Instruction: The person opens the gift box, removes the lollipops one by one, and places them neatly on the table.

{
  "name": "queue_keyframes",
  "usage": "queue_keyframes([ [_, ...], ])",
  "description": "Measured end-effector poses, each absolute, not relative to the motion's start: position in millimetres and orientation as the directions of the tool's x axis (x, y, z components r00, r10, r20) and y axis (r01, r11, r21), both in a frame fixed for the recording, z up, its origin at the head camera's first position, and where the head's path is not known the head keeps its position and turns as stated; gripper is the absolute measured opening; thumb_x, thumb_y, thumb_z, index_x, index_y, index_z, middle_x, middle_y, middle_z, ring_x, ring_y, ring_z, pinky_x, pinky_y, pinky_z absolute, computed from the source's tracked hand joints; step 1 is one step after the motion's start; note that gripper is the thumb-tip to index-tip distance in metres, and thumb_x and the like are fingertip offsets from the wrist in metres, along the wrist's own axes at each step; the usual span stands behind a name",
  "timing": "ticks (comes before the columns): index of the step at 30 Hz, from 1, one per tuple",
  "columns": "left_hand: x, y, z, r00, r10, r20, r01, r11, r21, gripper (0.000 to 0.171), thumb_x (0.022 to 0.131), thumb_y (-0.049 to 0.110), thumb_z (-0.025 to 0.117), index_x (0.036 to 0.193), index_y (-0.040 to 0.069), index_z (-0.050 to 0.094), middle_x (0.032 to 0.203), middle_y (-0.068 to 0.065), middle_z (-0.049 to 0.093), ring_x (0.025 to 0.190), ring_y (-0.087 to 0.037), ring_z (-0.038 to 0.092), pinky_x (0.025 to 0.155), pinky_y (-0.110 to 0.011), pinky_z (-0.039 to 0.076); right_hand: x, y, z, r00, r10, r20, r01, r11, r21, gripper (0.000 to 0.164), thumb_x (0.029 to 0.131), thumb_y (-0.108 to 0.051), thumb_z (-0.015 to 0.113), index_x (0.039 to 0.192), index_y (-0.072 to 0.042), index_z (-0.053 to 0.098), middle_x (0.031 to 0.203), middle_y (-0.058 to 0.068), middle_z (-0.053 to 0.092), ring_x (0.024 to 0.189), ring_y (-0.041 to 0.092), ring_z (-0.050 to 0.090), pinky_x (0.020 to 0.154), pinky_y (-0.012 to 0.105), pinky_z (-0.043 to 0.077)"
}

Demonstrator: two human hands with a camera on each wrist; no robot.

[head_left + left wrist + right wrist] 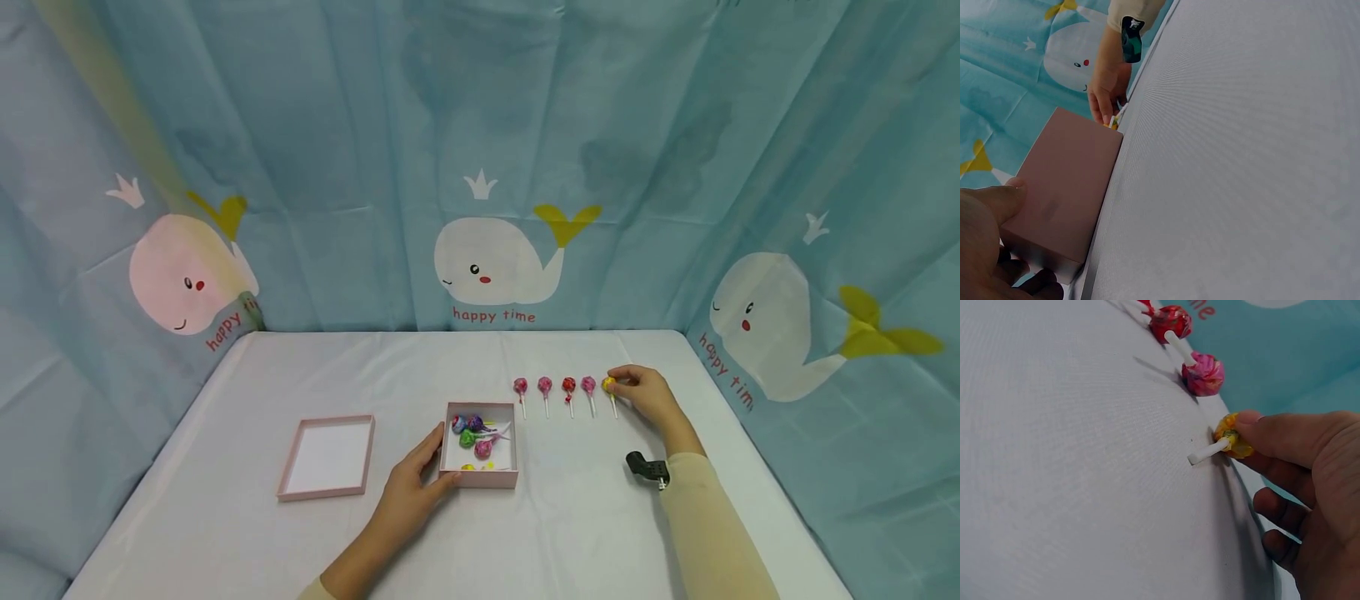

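At the right end of a row, my right hand [651, 396] pinches the yellow-wrapped head of a lollipop [1224, 434] between thumb and index finger. Its white stick points toward the near side, by the tabletop. A pink lollipop [588, 383] lies just left of it, then a red lollipop [568, 385] and more pink ones. My left hand [408, 492] grips the pink box [487, 480] at its left near corner, thumb on the front wall. Inside the box lie several loose lollipops, among them a purple one [475, 423] and a green one [467, 438].
A shallow pink box lid [327, 457] with a white inside lies left of the box. White cloth [585, 533] covers the table. A blue curtain [375, 267] with whale prints hangs behind and at both sides. A black device [647, 468] sits at the right wrist.
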State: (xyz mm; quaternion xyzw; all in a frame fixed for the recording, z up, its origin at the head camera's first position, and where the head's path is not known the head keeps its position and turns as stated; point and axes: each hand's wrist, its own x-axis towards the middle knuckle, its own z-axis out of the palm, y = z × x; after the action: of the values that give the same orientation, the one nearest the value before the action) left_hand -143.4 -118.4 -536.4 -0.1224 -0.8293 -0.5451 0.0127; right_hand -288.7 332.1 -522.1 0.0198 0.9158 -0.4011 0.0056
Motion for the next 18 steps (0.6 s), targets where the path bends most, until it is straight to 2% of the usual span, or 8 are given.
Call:
queue_keyframes([
  [3, -143.5, -118.5, -535.7, -0.967, 0.199, 0.159, 0.226, 0.378, 0.898, 0.084, 0.089, 0.026, 0.081, 0.16, 0.018, 0.037, 0.164, 0.001, 0.037, 0.151, -0.02, 0.033, 0.12, -0.036, 0.033, -287.9, 331.6, -521.5, -0.999, 0.047, -0.022, 0.048, 0.685, -0.727, 0.034, 0.095, -0.026, 0.074, 0.124, -0.009, 0.072, 0.122, 0.015, 0.069, 0.099, 0.028, 0.057, 0.085, 0.035, 0.048],
  [10, -142.6, -118.5, -535.3, -0.968, 0.195, 0.156, 0.223, 0.394, 0.891, 0.084, 0.089, 0.025, 0.081, 0.16, 0.018, 0.037, 0.164, 0.0, 0.037, 0.151, -0.022, 0.034, 0.12, -0.037, 0.034, -288.0, 331.4, -521.5, -0.998, 0.046, -0.039, 0.06, 0.702, -0.709, 0.036, 0.096, -0.028, 0.074, 0.127, -0.01, 0.07, 0.12, 0.014, 0.068, 0.098, 0.027, 0.055, 0.08, 0.033, 0.047],
  [18, -142.8, -118.5, -535.2, -0.969, 0.192, 0.154, 0.218, 0.377, 0.9, 0.085, 0.088, 0.025, 0.081, 0.16, 0.017, 0.037, 0.164, 0.0, 0.037, 0.151, -0.022, 0.034, 0.12, -0.037, 0.033, -287.1, 329.4, -521.3, -0.999, 0.038, -0.026, 0.045, 0.712, -0.701, 0.036, 0.097, -0.027, 0.073, 0.128, -0.01, 0.069, 0.126, 0.015, 0.067, 0.102, 0.029, 0.054, 0.085, 0.036, 0.047],
])
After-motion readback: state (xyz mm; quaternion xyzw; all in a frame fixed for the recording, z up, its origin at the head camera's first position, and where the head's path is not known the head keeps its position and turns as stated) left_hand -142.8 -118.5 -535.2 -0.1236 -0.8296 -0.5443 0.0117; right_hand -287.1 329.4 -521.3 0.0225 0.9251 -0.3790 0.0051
